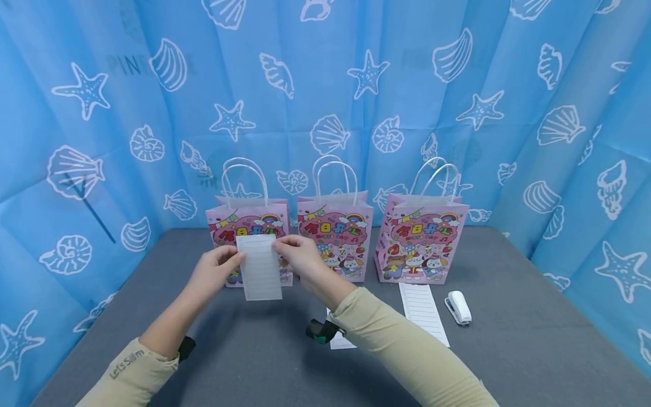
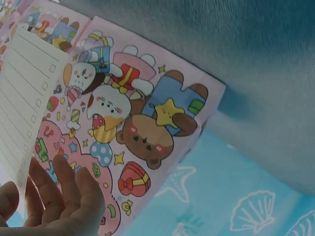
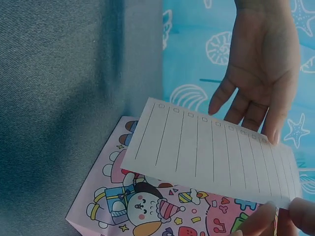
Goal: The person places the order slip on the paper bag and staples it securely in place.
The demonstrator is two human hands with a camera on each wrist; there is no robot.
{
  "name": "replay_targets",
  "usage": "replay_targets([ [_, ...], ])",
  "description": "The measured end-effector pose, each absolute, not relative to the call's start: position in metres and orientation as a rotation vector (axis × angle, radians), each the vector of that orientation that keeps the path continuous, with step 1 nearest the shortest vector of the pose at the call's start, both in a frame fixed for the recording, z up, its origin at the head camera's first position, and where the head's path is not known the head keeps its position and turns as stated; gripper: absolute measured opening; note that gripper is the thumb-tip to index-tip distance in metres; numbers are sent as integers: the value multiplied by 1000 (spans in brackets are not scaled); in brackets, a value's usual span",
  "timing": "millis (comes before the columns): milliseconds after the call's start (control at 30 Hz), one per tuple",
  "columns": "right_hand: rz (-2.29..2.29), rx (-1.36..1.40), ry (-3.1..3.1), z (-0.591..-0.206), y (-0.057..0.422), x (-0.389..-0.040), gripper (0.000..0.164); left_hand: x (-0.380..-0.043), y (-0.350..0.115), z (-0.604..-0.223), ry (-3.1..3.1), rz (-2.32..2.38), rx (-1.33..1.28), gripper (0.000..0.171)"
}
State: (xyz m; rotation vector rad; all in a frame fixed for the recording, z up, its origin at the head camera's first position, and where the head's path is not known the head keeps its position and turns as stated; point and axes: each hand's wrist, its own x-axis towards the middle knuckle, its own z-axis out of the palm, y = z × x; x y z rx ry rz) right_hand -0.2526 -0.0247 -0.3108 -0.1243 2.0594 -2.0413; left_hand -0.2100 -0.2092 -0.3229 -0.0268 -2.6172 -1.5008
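Observation:
A lined paper slip with small checkboxes [image 1: 260, 268] is held up by both hands in front of the leftmost pink gift bag [image 1: 218, 217]. At the slip's upper left edge, my left hand [image 1: 211, 272] pinches it between thumb and fingers. The upper right corner is pinched by my right hand [image 1: 307, 261]. In the right wrist view, the slip [image 3: 206, 147] shows its checkbox column along the edge nearest the left hand [image 3: 263, 73]. Behind the slip, the left wrist view shows the bag's cartoon bear and dogs [image 2: 147, 137].
Two more pink gift bags, one in the middle [image 1: 356, 226] and one at right [image 1: 422, 243], stand upright along the back. A lined slip [image 1: 424, 311] lies before the right bag, beside a white stapler [image 1: 459, 308]. Another slip [image 1: 342, 341] is partly under the right forearm.

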Motion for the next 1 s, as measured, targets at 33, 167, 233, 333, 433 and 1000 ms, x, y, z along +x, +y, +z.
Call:
replay_targets([
  [33, -2041, -119, 2060, -310, -25, -253, 18, -211, -210, -321, -2613, -1501, -35, 40],
  [167, -2052, -125, 2041, -308, -27, -254, 19, -213, -215, -313, -2606, -1479, -74, 43],
  [233, -2059, -130, 2027, -307, -28, -255, 19, -214, -218, -309, -2612, -1440, -86, 44],
  [333, -2066, -135, 2019, -307, -29, -257, 19, -215, -221, -305, -2618, -1397, -102, 45],
  [433, -2061, -127, 2030, -306, -29, -258, 19, -216, -222, -304, -2619, -1360, -120, 44],
  [1000, -2087, -150, 2063, -295, -39, -261, 18, -226, -232, -285, -2395, -1030, -106, 41],
])
